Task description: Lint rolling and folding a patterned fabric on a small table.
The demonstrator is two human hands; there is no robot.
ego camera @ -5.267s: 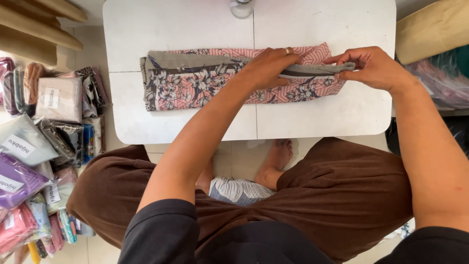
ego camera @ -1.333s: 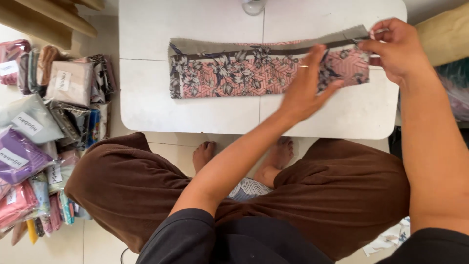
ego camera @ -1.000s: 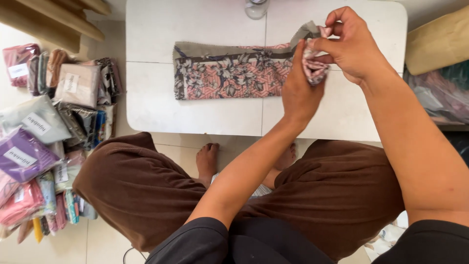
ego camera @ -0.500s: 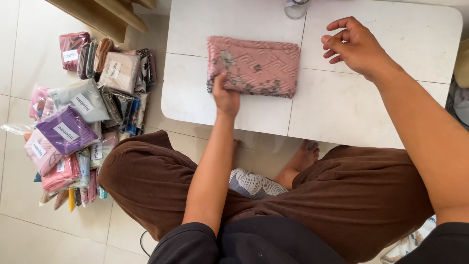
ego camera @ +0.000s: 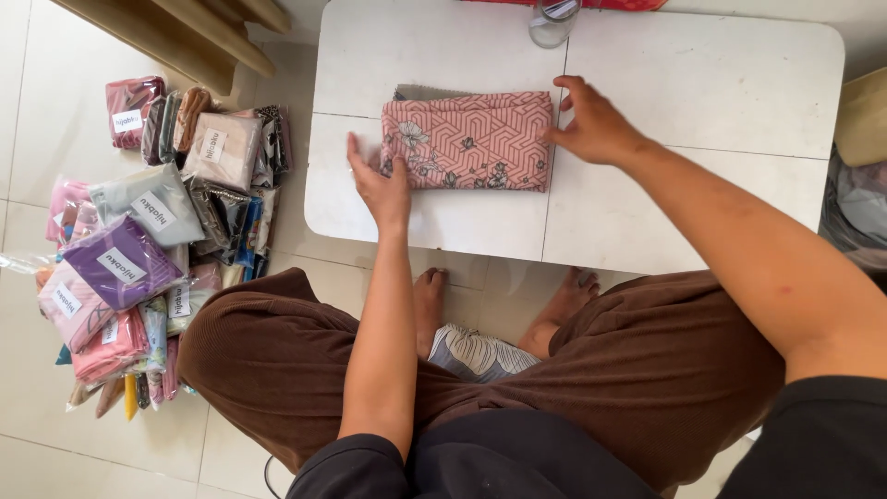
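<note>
One folded pink patterned cloth lies flat near the middle of the white surface, a grey-green under-layer peeking out along its far edge. Left hand sits at the cloth's near-left corner, fingers spread and flat, fingertips touching the edge, nothing pinched. Right hand rests against the right short edge, fingers loosely spread, thumb side touching the fold; grip on neither hand is closed around anything.

Risks, as a judgement: the stack is only held by light side contact, so a push from one hand harder than the other could skew the layers and let the grey-green edge slip further out. The fabric looks thin and slick, so top folds may spring open if both hands leave at once. The clear glass jar stands just beyond the far edge of the cloth; a forward shove could knock it. Left of the surface, on the tiled floor, a pile of bagged cloths in clear packets lies well apart, no threat. Crossed legs in brown trousers sit under the near edge; a knee bump could jolt the surface.
</note>
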